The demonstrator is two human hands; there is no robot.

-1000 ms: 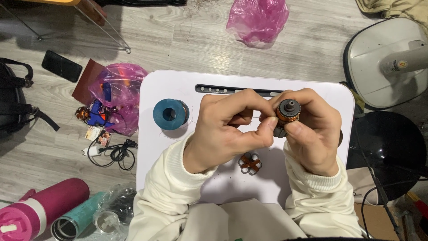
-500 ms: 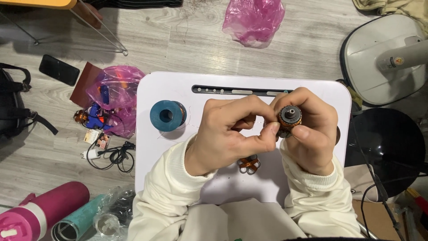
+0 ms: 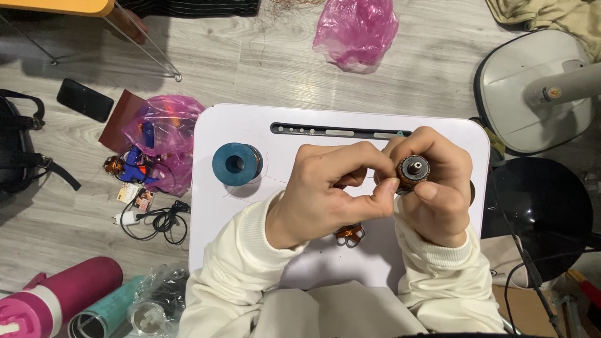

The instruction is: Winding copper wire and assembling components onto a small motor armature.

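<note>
My right hand (image 3: 438, 188) grips a small round motor core (image 3: 413, 170) wound with copper wire, its metal end facing up. My left hand (image 3: 332, 188) pinches at the core's left side with thumb and forefinger, fingers curled. A thin wire runs from there to a blue spool (image 3: 235, 164) of copper wire standing on the white lap table (image 3: 250, 125). A second small copper-wound part (image 3: 349, 235) lies on the table under my left wrist, partly hidden.
The table has a dark slot (image 3: 338, 131) along its far edge. On the wooden floor lie pink plastic bags (image 3: 166, 134), a phone (image 3: 84, 99), a cable (image 3: 159, 219), a pink bottle (image 3: 56, 294), a teal bottle (image 3: 106, 310). A fan base (image 3: 532, 87) stands at right.
Both hands stay together on the motor core; the fingers have shifted slightly around it. The view has drifted a little. The blue spool has not moved.
</note>
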